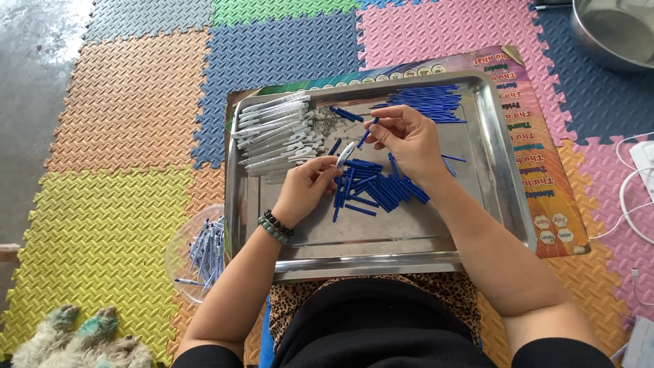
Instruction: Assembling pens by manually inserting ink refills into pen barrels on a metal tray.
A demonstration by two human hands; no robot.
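Nearest, out past the left wrist, a clear plastic bowl (194, 255) on the foam floor mat (102, 204) already holds a modest batch of assembled pens, so some work looks done. Over the steel tray (507, 197) the left hand (306, 187) pinches a clear pen barrel (345, 154) while the right hand (409, 140) grips a blue pen part (368, 129) at its tip, with loose blue caps (378, 187) heaped just beneath both hands. Farther off, a stack of empty barrels (276, 133) beyond the left hand and a row of blue refills (426, 101) beyond the right suggest plenty remains.
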